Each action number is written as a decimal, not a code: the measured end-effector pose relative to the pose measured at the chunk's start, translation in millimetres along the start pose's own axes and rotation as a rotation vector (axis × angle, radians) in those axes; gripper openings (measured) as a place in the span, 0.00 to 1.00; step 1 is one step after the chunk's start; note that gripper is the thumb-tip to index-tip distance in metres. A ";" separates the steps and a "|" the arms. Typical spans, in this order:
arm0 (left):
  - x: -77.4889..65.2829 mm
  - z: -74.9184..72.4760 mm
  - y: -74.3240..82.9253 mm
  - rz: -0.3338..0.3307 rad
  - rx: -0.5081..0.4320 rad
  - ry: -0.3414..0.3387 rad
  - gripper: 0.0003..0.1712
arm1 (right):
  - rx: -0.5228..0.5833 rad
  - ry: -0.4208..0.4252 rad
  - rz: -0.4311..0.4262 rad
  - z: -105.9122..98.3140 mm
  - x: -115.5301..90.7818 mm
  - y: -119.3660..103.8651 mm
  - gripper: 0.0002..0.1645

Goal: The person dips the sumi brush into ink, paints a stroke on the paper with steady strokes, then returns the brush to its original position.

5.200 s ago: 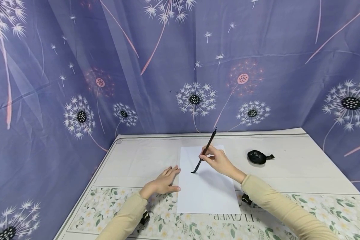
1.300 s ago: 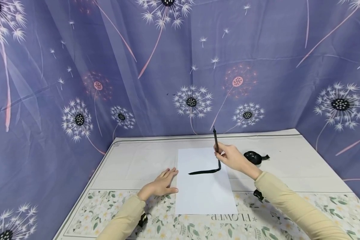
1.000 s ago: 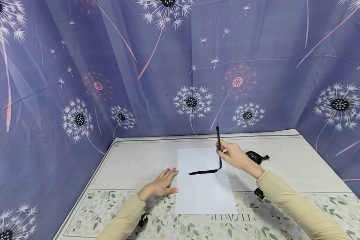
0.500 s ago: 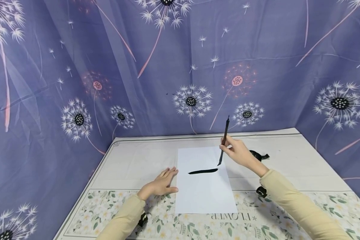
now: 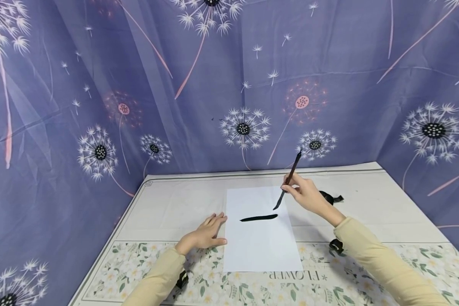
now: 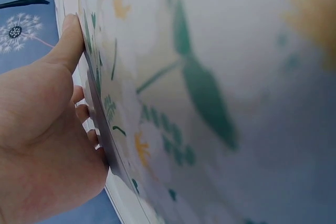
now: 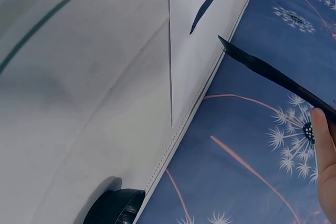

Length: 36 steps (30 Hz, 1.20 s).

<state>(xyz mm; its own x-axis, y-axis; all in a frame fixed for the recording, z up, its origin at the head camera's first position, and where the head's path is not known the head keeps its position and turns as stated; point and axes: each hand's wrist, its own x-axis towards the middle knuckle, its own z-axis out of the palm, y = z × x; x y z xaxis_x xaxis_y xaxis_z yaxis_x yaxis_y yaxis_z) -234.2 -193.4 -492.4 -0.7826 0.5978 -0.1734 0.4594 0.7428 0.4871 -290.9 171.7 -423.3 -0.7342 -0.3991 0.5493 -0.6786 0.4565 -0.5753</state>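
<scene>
My right hand (image 5: 306, 195) pinches a dark writing brush (image 5: 292, 172) by its handle, the shaft leaning to the right. Its black tip hovers over the right part of a white sheet of paper (image 5: 262, 250). In the right wrist view the brush (image 7: 273, 74) shows clear of the sheet, tip toward the black stroke (image 7: 210, 3). That stroke (image 5: 259, 218) runs nearly level across the paper's middle. My left hand (image 5: 204, 233) lies flat with spread fingers, fingertips at the sheet's left edge. In the left wrist view the same hand (image 6: 44, 124) shows its palm and thumb.
A small black dish (image 5: 327, 198) with a short handle sits behind my right hand, partly hidden; the right wrist view shows it (image 7: 118, 205) too. The white tablecloth (image 5: 183, 204) has a floral band in front. A purple dandelion curtain (image 5: 199, 127) hangs behind the table.
A black stroke was drawn left to right on the paper. Then the right hand lifted the brush off the stroke's end, and the brush tilted further right. The left hand stayed in place.
</scene>
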 end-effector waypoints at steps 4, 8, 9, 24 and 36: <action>-0.5 -1.7 1.5 0.005 -0.002 -0.007 0.47 | -0.012 0.017 -0.014 -1.2 -1.0 1.0 0.08; -0.3 -1.4 0.8 0.015 -0.010 -0.002 0.48 | 0.002 0.030 -0.023 -2.0 -1.2 2.4 0.08; 0.0 -0.7 0.3 0.013 -0.012 0.003 0.48 | 0.005 0.033 -0.026 -2.2 -1.3 2.8 0.08; -1.4 -2.6 4.3 0.010 0.004 0.003 0.46 | 0.008 0.141 -0.052 -7.0 -8.8 0.3 0.09; 4.1 5.6 -5.3 -0.031 0.022 0.013 0.46 | -0.011 0.215 -0.050 -19.1 -11.3 -29.4 0.07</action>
<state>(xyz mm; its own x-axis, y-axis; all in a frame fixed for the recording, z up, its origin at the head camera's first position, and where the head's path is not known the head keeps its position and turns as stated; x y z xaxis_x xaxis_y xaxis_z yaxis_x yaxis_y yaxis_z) -237.5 -193.2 -500.5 -0.8017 0.5709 -0.1769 0.4444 0.7673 0.4624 -262.3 177.9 -401.0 -0.6774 -0.2436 0.6941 -0.7131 0.4492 -0.5383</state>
